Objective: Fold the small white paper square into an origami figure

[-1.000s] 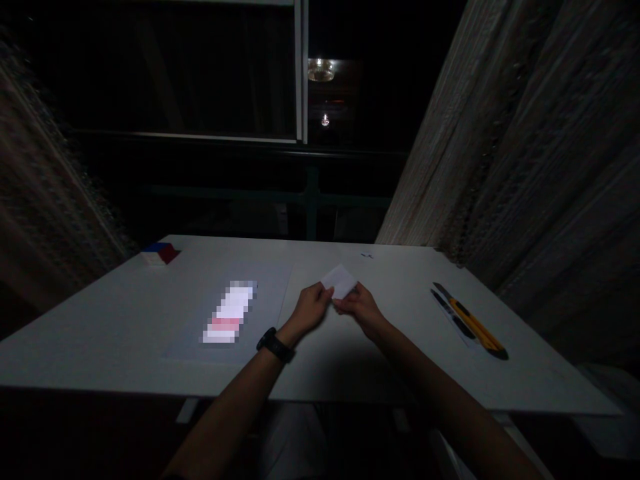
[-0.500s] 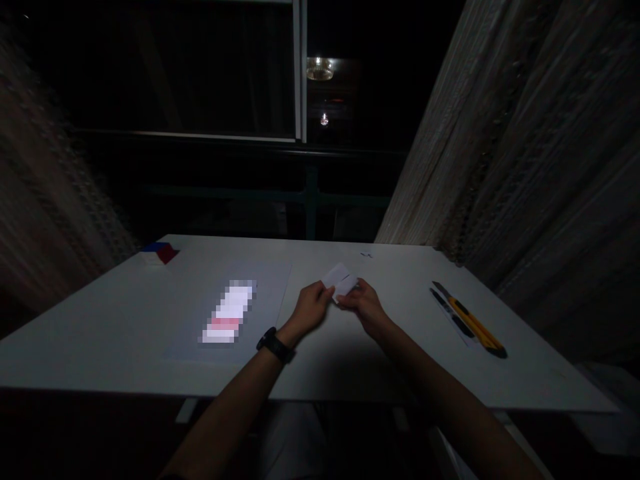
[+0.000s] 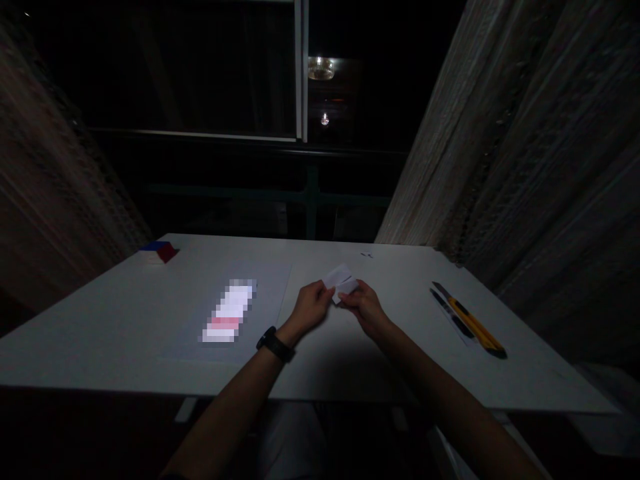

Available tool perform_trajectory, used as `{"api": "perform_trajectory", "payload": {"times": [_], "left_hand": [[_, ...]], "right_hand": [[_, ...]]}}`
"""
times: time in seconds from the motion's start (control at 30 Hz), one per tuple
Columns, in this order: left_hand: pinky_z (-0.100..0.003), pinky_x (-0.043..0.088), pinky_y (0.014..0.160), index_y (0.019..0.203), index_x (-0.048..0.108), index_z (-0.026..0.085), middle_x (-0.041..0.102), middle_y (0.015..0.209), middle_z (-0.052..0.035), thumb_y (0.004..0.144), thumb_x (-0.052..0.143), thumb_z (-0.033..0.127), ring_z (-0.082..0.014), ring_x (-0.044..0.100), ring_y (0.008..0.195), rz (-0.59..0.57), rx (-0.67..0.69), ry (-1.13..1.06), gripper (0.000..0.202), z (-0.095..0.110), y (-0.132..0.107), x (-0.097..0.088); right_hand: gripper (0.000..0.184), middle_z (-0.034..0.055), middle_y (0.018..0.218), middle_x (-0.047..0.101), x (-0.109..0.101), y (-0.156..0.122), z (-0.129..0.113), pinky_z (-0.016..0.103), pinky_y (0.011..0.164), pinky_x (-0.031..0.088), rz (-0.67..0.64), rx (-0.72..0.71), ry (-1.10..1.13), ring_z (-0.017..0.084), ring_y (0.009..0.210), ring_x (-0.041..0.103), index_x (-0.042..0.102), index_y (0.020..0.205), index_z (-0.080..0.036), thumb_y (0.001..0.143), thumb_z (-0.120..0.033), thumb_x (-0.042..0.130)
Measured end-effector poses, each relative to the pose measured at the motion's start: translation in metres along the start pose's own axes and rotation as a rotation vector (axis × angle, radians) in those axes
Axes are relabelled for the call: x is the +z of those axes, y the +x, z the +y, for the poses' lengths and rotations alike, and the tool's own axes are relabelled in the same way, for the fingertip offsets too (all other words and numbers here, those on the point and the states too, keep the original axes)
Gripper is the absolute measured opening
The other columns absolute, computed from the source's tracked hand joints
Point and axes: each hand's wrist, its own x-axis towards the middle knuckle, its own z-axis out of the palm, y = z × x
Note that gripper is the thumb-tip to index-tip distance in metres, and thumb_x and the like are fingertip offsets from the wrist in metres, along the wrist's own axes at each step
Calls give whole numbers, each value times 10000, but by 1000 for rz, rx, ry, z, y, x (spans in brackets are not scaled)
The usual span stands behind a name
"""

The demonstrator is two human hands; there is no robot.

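Over the middle of the white table [image 3: 320, 373], a small folded piece of white paper [image 3: 340, 276] is held between both hands. My left hand [image 3: 311, 305] pinches its left edge, the thumb lying on the near face. Its lower right side is gripped by my right hand [image 3: 367, 307], with the thumb on top. A dark gap or crease runs across the paper between two layers. The fingers behind the paper are hidden. On my left wrist is a black watch [image 3: 275, 345].
To the left, a bright, pixelated phone-like screen [image 3: 229, 312] lies on a pale sheet [image 3: 185, 350]. A blue, red and white cube [image 3: 158, 252] sits at the far left corner. On the right lie a yellow utility knife [image 3: 477, 327] and a dark pen-like tool [image 3: 453, 313]. Small scraps [image 3: 367, 255] lie far back.
The paper has changed shape slightly: its right part sits lower and the dark gap looks wider. Both hands stay in nearly the same place, still holding it.
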Motion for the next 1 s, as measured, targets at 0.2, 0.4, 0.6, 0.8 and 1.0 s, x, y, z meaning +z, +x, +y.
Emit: {"api": "perform_trajectory", "payload": {"times": [0.2,0.4,0.6,0.8,1.0], "left_hand": [[-207,288,510,634,514,132,470,574,15,767,440,396,-94,403,543,10,-10,-10,305,0,0,1],[-209,296,510,632,508,134,470,578,15,760,447,405,-95,406,540,3,-8,-36,306,-1,0,1],[-214,308,513,662,540,129,491,585,6,756,448,416,-101,416,546,-4,-23,-70,316,-2,0,2],[-213,325,520,692,556,120,515,619,-5,753,460,415,-109,436,576,-18,-49,-109,317,-3,0,3],[-215,347,545,735,575,119,538,656,-12,762,445,418,-115,448,603,-18,-56,-141,327,-7,1,5]], "right_hand": [[469,-40,619,596,-1,1,-1,259,526,460,56,-3,35,117,546,554,527,832,-187,431,-146,768],[412,-28,658,609,-1,-1,-4,260,570,466,45,-10,108,125,605,574,528,833,-195,486,-158,748],[386,-14,681,615,-4,3,-2,289,615,483,47,6,176,145,660,583,551,813,-191,484,-114,737],[368,-14,690,611,-9,4,-4,291,646,481,70,31,190,145,694,584,548,801,-193,491,-111,728],[419,-61,574,541,-13,5,-2,261,598,469,119,34,157,113,607,558,543,823,-202,464,-102,732]]}}
